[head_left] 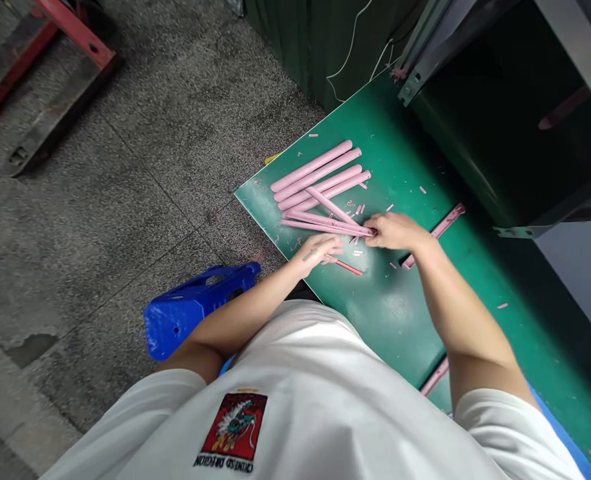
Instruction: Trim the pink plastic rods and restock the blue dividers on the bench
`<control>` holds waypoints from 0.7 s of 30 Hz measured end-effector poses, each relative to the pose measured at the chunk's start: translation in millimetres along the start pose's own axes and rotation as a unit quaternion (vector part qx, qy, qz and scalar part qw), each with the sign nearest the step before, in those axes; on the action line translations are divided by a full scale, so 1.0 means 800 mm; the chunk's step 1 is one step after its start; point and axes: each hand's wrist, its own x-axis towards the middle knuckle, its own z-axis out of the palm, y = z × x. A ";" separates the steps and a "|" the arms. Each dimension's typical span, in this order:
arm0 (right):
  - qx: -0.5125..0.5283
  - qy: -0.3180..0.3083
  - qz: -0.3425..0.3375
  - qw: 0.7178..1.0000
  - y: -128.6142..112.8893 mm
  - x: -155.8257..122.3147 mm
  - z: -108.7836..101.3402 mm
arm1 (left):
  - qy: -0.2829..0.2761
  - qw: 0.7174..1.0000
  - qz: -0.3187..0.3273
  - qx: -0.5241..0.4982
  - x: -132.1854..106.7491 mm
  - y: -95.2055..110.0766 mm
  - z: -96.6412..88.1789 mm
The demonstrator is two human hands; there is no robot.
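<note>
My right hand (392,231) is closed around the near ends of several thin pink strips (320,223), which fan out to the left over the green tabletop (380,300). Just left of it, my left hand (320,252) is open, its stretched fingers slightly blurred beside the strips. A slim red stick-like tool (349,268) lies by those fingertips; whether they touch it is unclear. Beyond the strips, several thicker pink tubes (320,167) rest side by side. Small pink offcuts (358,253) are scattered around my hands.
Another pink length (440,230) lies right of my right hand, and one more (435,377) sits near my right arm. A metal-framed dark machine (515,120) stands at the table's far side. On the floor are a blue plastic stool (175,320) and a red pallet jack (70,27).
</note>
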 end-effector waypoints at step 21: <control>0.275 0.305 0.235 0.881 0.015 -0.049 0.108 | -0.080 0.570 0.257 0.776 0.060 0.070 0.015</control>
